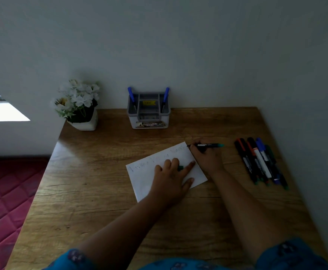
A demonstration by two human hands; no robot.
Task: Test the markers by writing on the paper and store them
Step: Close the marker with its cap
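— Where's the marker being tested?
— In the right hand. The black marker with a teal end lies nearly level, its tip at the far right corner of the paper, the fingers curled round the barrel.
— And the paper?
— Lying at a slant on the wooden bench, faint writing along its upper edge. The left hand presses it flat, fingers spread and mostly straight. A small green cap shows between two of them; I cannot tell whether it is pinched or just lying under them.
— The other markers?
— A loose row of markers lies on the bench well to the right of the paper, side by side, with red, white, blue and green parts.
— Where would they be stored?
— A grey organiser stands at the wall, with two blue-capped pens upright in its end compartments.
— Anything else?
— A white pot of white flowers at the bench's far left corner, and a red quilted mattress to the left.
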